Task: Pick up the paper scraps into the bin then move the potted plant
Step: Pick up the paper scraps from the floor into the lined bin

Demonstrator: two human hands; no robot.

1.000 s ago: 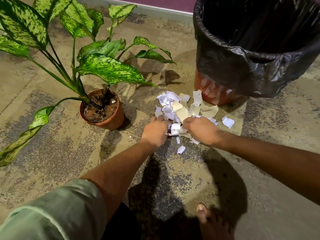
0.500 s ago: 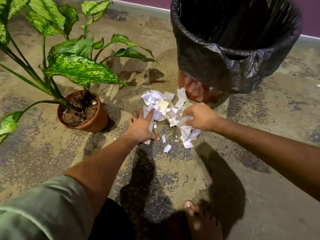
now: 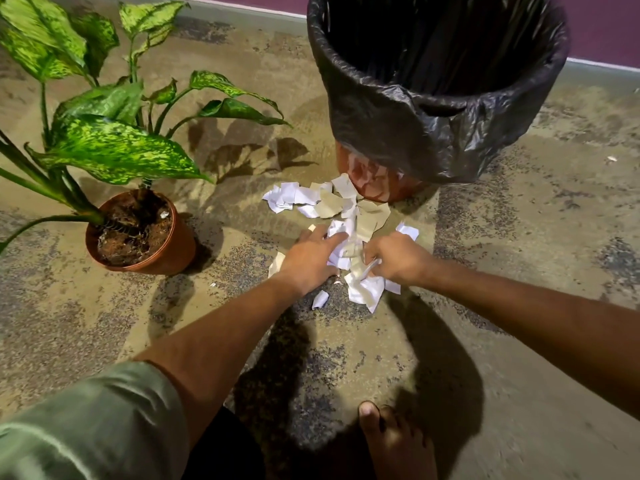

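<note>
White and beige paper scraps (image 3: 332,202) lie in a heap on the floor in front of the bin (image 3: 436,109), a brown bucket lined with a black bag. My left hand (image 3: 308,258) lies flat on the near side of the heap, fingers spread over some scraps. My right hand (image 3: 394,261) is closed around a bunch of scraps that hang below it. The potted plant (image 3: 145,233), with speckled green leaves in a brown pot, stands to the left of the heap.
A single small scrap (image 3: 320,299) lies apart, near my left wrist. My bare foot (image 3: 391,441) is on the floor at the bottom. A purple wall with a pale skirting runs behind the bin. One tiny scrap (image 3: 612,159) lies far right.
Both hands have drawn the scraps together. My right hand has gathered a bunch of them. My left hand has moved right, onto the heap.
</note>
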